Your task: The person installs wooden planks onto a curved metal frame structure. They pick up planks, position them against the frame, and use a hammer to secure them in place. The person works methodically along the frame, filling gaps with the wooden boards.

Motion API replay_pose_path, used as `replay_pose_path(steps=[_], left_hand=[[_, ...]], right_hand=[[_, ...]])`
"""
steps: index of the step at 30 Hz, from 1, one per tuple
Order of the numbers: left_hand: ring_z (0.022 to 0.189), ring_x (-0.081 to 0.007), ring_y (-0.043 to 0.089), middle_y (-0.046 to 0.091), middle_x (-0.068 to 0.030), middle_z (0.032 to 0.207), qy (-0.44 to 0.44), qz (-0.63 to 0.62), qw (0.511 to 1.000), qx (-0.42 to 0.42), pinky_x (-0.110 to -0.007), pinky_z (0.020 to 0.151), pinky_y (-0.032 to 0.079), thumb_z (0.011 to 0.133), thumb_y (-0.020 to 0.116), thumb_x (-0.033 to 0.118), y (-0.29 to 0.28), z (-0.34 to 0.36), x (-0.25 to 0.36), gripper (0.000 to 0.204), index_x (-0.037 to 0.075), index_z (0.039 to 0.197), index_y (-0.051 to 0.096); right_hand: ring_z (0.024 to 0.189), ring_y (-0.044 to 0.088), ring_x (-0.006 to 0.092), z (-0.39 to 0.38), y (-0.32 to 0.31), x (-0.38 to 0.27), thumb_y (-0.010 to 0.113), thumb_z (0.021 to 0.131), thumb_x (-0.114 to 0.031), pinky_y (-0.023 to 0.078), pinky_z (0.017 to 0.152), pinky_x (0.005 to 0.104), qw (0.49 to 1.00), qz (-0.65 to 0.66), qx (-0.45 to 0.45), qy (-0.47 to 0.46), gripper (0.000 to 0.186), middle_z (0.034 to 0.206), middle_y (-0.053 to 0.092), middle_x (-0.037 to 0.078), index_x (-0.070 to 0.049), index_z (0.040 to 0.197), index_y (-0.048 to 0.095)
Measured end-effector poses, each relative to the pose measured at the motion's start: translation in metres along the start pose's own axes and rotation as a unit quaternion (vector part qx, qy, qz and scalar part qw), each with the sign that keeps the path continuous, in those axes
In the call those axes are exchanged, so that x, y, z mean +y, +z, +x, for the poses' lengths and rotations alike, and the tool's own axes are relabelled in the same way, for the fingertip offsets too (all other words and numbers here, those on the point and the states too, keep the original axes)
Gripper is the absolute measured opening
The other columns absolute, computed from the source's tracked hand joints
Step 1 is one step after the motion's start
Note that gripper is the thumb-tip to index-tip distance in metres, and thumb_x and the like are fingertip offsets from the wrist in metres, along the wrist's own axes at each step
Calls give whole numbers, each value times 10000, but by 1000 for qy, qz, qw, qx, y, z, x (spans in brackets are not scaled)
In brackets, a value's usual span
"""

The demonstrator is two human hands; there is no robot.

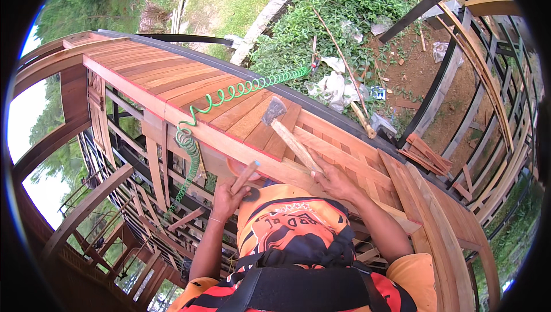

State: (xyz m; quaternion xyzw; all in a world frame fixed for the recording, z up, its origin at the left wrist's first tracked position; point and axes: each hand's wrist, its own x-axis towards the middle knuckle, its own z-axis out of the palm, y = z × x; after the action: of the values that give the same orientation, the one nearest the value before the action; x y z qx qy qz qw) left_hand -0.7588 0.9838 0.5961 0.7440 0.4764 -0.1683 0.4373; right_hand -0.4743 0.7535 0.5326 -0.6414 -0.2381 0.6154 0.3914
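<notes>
We see the curved plank roof (pixel 172 77) spanning the upper left, a green coiled hose (pixel 229 94) across it. At centre, our right hand (pixel 333 181) grips a hammer (pixel 287 134); our left hand (pixel 228 194) clasps a wooden peg (pixel 245 175).

L hand (pixel 228 196) raised, grip closed, R hand (pixel 332 181) grip closed, both forearms bent upward

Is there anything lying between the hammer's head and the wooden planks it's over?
Nothing visible does. The right hand grips the hammer by its wooden handle, and its head sits right over bare planks. The green coiled hose lies off to the left.
</notes>
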Motion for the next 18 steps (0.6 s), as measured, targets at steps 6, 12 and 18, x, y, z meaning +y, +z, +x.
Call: replay_pose_path(steps=[6,12,18], left_hand=[[740,-183,626,663,-72,843,-196,-342,878,270,-340,696,520,827,856,228,20,61,9,457,-37,1121,626],[742,-250,675,649,-133,895,-112,-152,922,338,-341,611,549,760,910,288,50,95,0,569,-42,1097,590],[759,-295,687,618,-185,1005,-177,-232,912,287,-404,434,621,763,898,272,34,92,30,627,-77,1133,532]], right_hand=[[580,510,106,7,-16,-65,492,1062,-165,489,539,292,962,-46,-202,177,690,775,557,14,-261,1656,155],[562,513,104,16,-11,-55,489,1057,-173,496,536,287,984,107,-20,143,696,744,533,17,-264,1657,148],[734,640,219,14,-19,-43,517,1034,-156,540,713,365,980,-53,-172,83,732,992,648,140,-227,1656,137]])
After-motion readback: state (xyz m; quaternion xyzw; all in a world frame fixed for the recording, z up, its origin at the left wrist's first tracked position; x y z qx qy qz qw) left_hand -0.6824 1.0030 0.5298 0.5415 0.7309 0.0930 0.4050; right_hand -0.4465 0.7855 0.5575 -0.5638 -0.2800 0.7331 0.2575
